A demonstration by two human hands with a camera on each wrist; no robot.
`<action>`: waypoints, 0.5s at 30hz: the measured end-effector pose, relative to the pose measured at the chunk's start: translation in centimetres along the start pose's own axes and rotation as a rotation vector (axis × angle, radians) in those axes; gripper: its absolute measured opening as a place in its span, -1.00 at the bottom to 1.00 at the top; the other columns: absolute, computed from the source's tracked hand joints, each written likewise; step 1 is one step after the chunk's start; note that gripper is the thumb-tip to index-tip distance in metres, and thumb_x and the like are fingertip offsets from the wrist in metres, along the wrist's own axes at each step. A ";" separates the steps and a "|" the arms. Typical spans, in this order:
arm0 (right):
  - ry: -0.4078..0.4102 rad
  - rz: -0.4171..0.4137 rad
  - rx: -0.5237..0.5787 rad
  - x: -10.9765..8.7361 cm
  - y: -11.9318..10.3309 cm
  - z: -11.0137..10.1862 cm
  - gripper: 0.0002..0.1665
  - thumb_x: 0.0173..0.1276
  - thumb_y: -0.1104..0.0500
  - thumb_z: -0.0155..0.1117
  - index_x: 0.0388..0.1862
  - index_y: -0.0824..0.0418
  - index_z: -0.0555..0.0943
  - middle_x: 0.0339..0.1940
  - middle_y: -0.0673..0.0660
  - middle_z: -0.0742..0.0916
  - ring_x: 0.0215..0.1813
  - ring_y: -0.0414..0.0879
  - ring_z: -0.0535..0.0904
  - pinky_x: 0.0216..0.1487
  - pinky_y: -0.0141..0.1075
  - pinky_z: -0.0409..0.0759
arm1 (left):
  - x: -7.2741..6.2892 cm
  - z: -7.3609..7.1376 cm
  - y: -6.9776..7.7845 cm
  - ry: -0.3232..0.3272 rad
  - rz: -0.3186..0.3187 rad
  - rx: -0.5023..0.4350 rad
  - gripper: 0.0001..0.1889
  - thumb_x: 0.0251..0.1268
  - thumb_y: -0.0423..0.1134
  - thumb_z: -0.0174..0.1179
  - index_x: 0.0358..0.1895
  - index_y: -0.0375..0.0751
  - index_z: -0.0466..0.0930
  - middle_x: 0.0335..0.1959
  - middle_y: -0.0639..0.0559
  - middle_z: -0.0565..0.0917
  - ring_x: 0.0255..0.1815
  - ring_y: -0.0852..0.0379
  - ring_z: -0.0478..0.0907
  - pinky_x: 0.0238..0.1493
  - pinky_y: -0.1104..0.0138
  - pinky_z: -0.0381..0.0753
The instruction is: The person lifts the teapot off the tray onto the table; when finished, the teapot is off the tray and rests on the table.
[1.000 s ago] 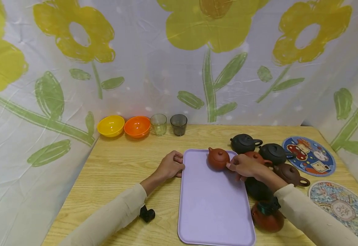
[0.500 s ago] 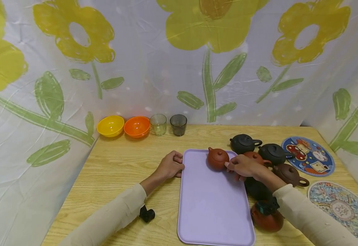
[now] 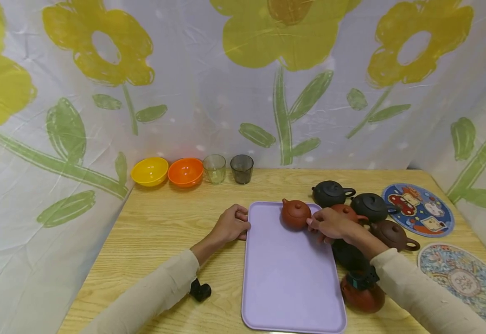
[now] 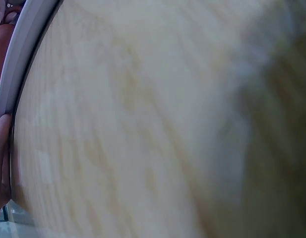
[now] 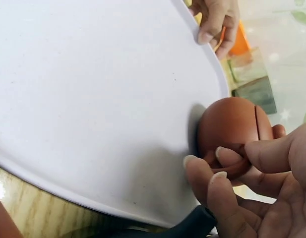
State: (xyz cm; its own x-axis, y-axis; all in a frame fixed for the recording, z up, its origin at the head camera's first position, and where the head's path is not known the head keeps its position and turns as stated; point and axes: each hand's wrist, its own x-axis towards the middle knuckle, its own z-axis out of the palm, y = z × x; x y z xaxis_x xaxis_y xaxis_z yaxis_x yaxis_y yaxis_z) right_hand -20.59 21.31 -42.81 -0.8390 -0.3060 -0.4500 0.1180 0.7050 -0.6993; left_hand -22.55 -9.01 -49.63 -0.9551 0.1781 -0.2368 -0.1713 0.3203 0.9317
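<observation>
A reddish-brown clay teapot (image 3: pixel 296 215) sits at the far end of a lilac tray (image 3: pixel 289 278), its spout toward the back left. My right hand (image 3: pixel 332 225) pinches its handle between thumb and fingers; the right wrist view shows the handle loop (image 5: pixel 234 169) with a finger through it. At the tray's left edge, my left hand (image 3: pixel 231 223) grips the rim, the thumb on top and fingers below. In the left wrist view only part of that hand (image 4: pixel 1 163) shows at the rim.
Several teapots crowd the tray's right side, among them a black one (image 3: pixel 330 193), a brown one (image 3: pixel 393 235) and a red one (image 3: pixel 364 297). Two round mats (image 3: pixel 419 209) lie beyond. Yellow and orange bowls (image 3: pixel 186 172) and two glasses (image 3: pixel 242 169) line the back.
Both hands, the teapot and the tray keep their places; only the head view shifts very slightly.
</observation>
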 end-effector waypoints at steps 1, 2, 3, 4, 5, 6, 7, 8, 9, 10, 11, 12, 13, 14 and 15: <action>0.003 -0.001 0.001 0.0 0.0 0.0 -0.62 0.59 0.06 0.06 -0.09 0.35 0.66 -0.16 0.21 0.67 -0.36 -0.07 0.67 -0.38 -0.23 0.68 | 0.0 0.0 0.0 0.000 -0.001 0.004 -0.58 0.15 -0.47 0.27 0.11 -0.31 0.47 -0.13 -0.14 0.55 -0.31 0.10 0.63 -0.46 0.23 0.78; 0.006 -0.002 0.003 0.0 -0.1 0.0 -0.62 0.59 0.06 0.06 -0.09 0.36 0.66 -0.15 0.21 0.67 -0.35 -0.07 0.67 -0.37 -0.23 0.68 | 0.0 0.0 0.0 0.001 -0.001 0.007 -0.58 0.15 -0.47 0.27 0.11 -0.30 0.47 -0.13 -0.14 0.55 -0.31 0.10 0.63 -0.46 0.23 0.78; 0.010 0.000 0.009 0.0 -0.2 -0.1 -0.62 0.59 0.06 0.06 -0.09 0.35 0.66 -0.15 0.22 0.67 -0.33 -0.07 0.67 -0.37 -0.23 0.68 | 0.0 0.0 0.0 0.002 -0.001 0.010 -0.58 0.15 -0.47 0.27 0.11 -0.30 0.47 -0.13 -0.14 0.55 -0.31 0.10 0.63 -0.46 0.23 0.78; 0.012 -0.004 0.010 0.0 -0.2 -0.1 -0.62 0.59 0.06 0.06 -0.08 0.36 0.66 -0.15 0.23 0.67 -0.32 -0.06 0.67 -0.36 -0.24 0.68 | 0.0 0.0 0.0 0.003 -0.003 0.010 -0.58 0.15 -0.47 0.27 0.11 -0.30 0.47 -0.13 -0.14 0.55 -0.31 0.10 0.63 -0.46 0.23 0.78; 0.015 -0.008 0.017 0.0 -0.3 -0.1 -0.62 0.59 0.07 0.06 -0.08 0.37 0.66 -0.15 0.23 0.68 -0.32 -0.06 0.67 -0.37 -0.24 0.67 | 0.0 0.1 0.0 0.005 -0.004 0.011 -0.58 0.15 -0.47 0.27 0.11 -0.30 0.47 -0.13 -0.14 0.55 -0.31 0.10 0.62 -0.46 0.23 0.78; 0.020 -0.013 0.025 0.0 -0.3 -0.1 -0.62 0.59 0.07 0.06 -0.07 0.38 0.66 -0.16 0.24 0.69 -0.31 -0.05 0.68 -0.37 -0.24 0.67 | 0.0 0.1 0.0 0.007 -0.003 0.011 -0.58 0.15 -0.47 0.27 0.11 -0.30 0.47 -0.13 -0.14 0.55 -0.31 0.10 0.62 -0.46 0.24 0.78; 0.027 -0.016 0.035 0.1 -0.4 -0.1 -0.62 0.59 0.08 0.06 -0.07 0.38 0.66 -0.16 0.24 0.70 -0.31 -0.04 0.68 -0.37 -0.24 0.67 | 0.0 0.1 -0.1 0.008 -0.002 0.011 -0.58 0.15 -0.48 0.27 0.11 -0.30 0.47 -0.13 -0.14 0.55 -0.31 0.10 0.62 -0.46 0.23 0.78; 0.031 -0.024 0.042 0.1 -0.4 -0.1 -0.62 0.59 0.09 0.06 -0.06 0.40 0.65 -0.16 0.26 0.70 -0.29 -0.03 0.69 -0.36 -0.24 0.67 | 0.0 0.1 -0.1 0.009 -0.001 0.011 -0.58 0.15 -0.48 0.27 0.11 -0.30 0.47 -0.13 -0.14 0.54 -0.32 0.10 0.61 -0.46 0.24 0.78; 0.036 -0.030 0.052 0.1 -0.4 -0.1 -0.62 0.59 0.10 0.06 -0.05 0.41 0.65 -0.16 0.27 0.70 -0.28 -0.01 0.70 -0.36 -0.24 0.68 | 0.1 0.1 -0.1 0.009 0.000 0.011 -0.58 0.15 -0.48 0.26 0.11 -0.31 0.47 -0.14 -0.14 0.54 -0.32 0.10 0.61 -0.47 0.24 0.78; 0.039 -0.038 0.059 0.1 -0.4 -0.1 -0.61 0.59 0.12 0.05 -0.04 0.43 0.64 -0.15 0.29 0.70 -0.27 0.00 0.71 -0.35 -0.24 0.69 | 0.1 0.1 -0.2 0.010 0.001 0.011 -0.58 0.15 -0.48 0.26 0.11 -0.31 0.47 -0.14 -0.14 0.54 -0.33 0.10 0.60 -0.47 0.24 0.78; 0.045 -0.041 0.069 0.1 -0.3 -0.1 -0.62 0.59 0.12 0.05 -0.03 0.44 0.64 -0.15 0.29 0.71 -0.25 0.01 0.71 -0.34 -0.24 0.69 | 0.1 0.1 -0.2 0.010 0.002 0.011 -0.58 0.14 -0.48 0.26 0.11 -0.31 0.47 -0.14 -0.14 0.54 -0.33 0.10 0.60 -0.47 0.24 0.78; 0.050 -0.047 0.075 0.1 -0.2 -0.1 -0.62 0.59 0.13 0.05 -0.02 0.45 0.64 -0.14 0.31 0.70 -0.23 0.02 0.72 -0.32 -0.23 0.70 | 0.1 0.1 -0.2 0.010 0.003 0.012 -0.58 0.14 -0.48 0.26 0.10 -0.31 0.47 -0.14 -0.14 0.54 -0.33 0.10 0.60 -0.47 0.24 0.77; 0.054 -0.050 0.083 0.0 -0.2 -0.1 -0.62 0.59 0.13 0.05 -0.02 0.46 0.63 -0.13 0.31 0.70 -0.21 0.03 0.73 -0.31 -0.23 0.71 | 0.1 0.1 -0.2 0.009 0.004 0.013 -0.58 0.14 -0.48 0.26 0.10 -0.31 0.47 -0.14 -0.14 0.54 -0.34 0.11 0.60 -0.47 0.24 0.77; 0.057 -0.057 0.086 0.0 -0.1 -0.2 -0.61 0.59 0.14 0.05 -0.01 0.47 0.63 -0.11 0.32 0.70 -0.19 0.04 0.74 -0.29 -0.22 0.72 | 0.1 0.1 -0.2 0.008 0.004 0.014 -0.58 0.14 -0.48 0.26 0.11 -0.31 0.47 -0.14 -0.14 0.54 -0.34 0.11 0.60 -0.47 0.25 0.77; 0.062 -0.060 0.089 -0.1 0.0 -0.2 -0.61 0.59 0.13 0.05 -0.01 0.47 0.63 -0.11 0.32 0.70 -0.18 0.04 0.74 -0.28 -0.22 0.72 | 0.2 0.1 -0.2 0.007 0.005 0.014 -0.58 0.14 -0.48 0.26 0.11 -0.31 0.47 -0.14 -0.14 0.54 -0.34 0.11 0.60 -0.47 0.25 0.77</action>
State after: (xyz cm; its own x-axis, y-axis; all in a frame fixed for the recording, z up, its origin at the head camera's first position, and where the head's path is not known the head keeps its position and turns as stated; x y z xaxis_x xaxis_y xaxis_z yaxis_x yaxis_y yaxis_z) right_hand -20.64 21.44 -42.68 -0.8767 -0.3036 -0.3730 0.1115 0.6261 -0.7717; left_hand -22.65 -8.98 -49.87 -0.9576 0.1732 -0.2302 -0.1631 0.3326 0.9288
